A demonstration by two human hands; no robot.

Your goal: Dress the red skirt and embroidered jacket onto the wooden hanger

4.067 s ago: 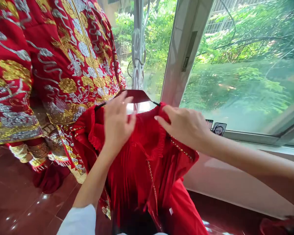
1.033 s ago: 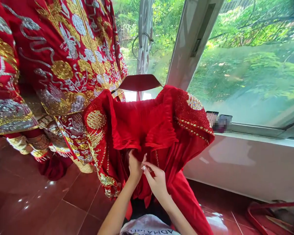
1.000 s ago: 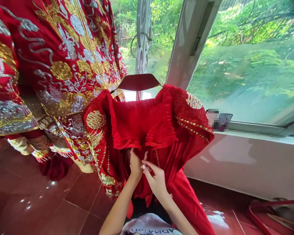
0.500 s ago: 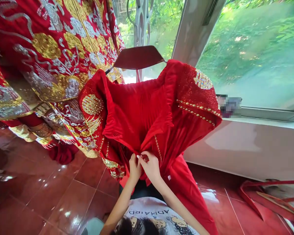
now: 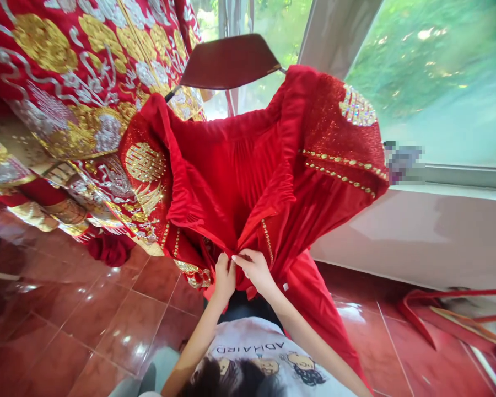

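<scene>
A red pleated skirt (image 5: 248,171) with beaded gold trim and sequinned round emblems hangs by its gathered waistband from a dark red hanger (image 5: 230,62). Its front opening forms a V that narrows down to my hands. My left hand (image 5: 225,273) pinches the fabric edge at the bottom of this V. Close beside it, my right hand (image 5: 254,270) is closed on the other edge, thumb and forefinger together. The fingertips nearly meet, and whatever small fastening lies between them is hidden.
Heavily embroidered red and gold garments (image 5: 78,94) hang at the left, close to the skirt. A window (image 5: 434,82) and sill are behind on the right. Red frame-like furniture (image 5: 442,317) stands on the tiled floor (image 5: 116,309) at lower right.
The view has shifted, so the skirt and hanger appear larger and higher. Both hands keep their pinch at the V, a little higher in the picture.
</scene>
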